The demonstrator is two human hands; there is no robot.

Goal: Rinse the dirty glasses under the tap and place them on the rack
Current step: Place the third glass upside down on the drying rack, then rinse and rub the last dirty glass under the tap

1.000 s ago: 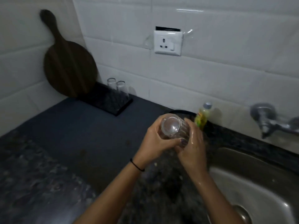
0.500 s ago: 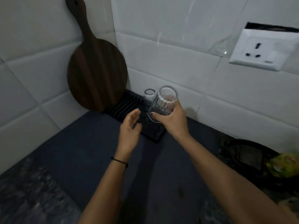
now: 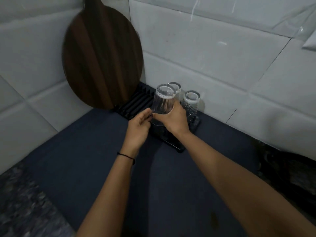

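Note:
A clear ribbed glass is upside down and slightly tilted over the black slatted rack in the counter's corner. My right hand is shut on its lower part. My left hand is beside it with fingertips touching the glass near its rim, fingers loosely apart. Two more clear glasses stand upside down on the rack: one right behind the held glass, the other to its right. Whether the held glass rests on the rack is hidden by my hands.
A round dark wooden cutting board leans against the white tiled wall over the rack's left end. The dark blue counter spreads in front. A dark round object lies at the right edge.
The view moved closer to the rack. My right hand has lowered the upturned glass toward the rack, and my left hand has come up to touch it.

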